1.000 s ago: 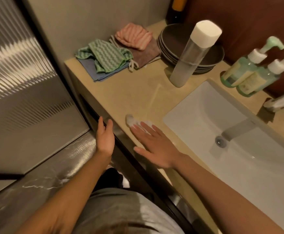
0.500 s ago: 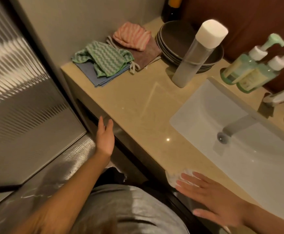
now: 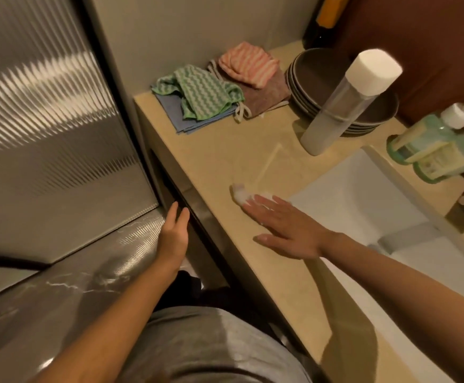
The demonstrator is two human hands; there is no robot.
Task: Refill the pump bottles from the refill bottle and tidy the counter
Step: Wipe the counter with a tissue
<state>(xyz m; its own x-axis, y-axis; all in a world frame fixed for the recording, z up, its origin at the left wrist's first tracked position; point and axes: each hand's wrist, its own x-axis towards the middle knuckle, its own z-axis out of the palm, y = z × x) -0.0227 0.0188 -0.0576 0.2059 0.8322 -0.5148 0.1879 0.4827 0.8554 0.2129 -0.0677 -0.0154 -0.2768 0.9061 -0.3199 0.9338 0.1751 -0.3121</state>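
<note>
My right hand (image 3: pixel 286 230) lies flat with straight fingers on a small white tissue wad (image 3: pixel 240 193), pressing it onto the beige counter (image 3: pixel 225 150) just left of the sink. My left hand (image 3: pixel 172 236) hangs open with straight fingers beside the counter's front edge, holding nothing. A tall clear refill bottle (image 3: pixel 346 106) with a white cap stands upright near the sink's far corner. Two green pump bottles (image 3: pixel 429 145) stand side by side behind the sink at the right edge of the view.
A white sink (image 3: pixel 363 205) with a faucet (image 3: pixel 407 233) fills the right side. A stack of dark plates (image 3: pixel 319 78) sits behind the refill bottle. Folded cloths, green (image 3: pixel 200 92) and pink (image 3: pixel 248 63), lie at the counter's far left. A ribbed glass panel (image 3: pixel 45 128) stands on the left.
My right hand slid the tissue wad along the counter toward me, then back away to the spot beside the sink's left corner. My left hand stayed by the counter edge.
</note>
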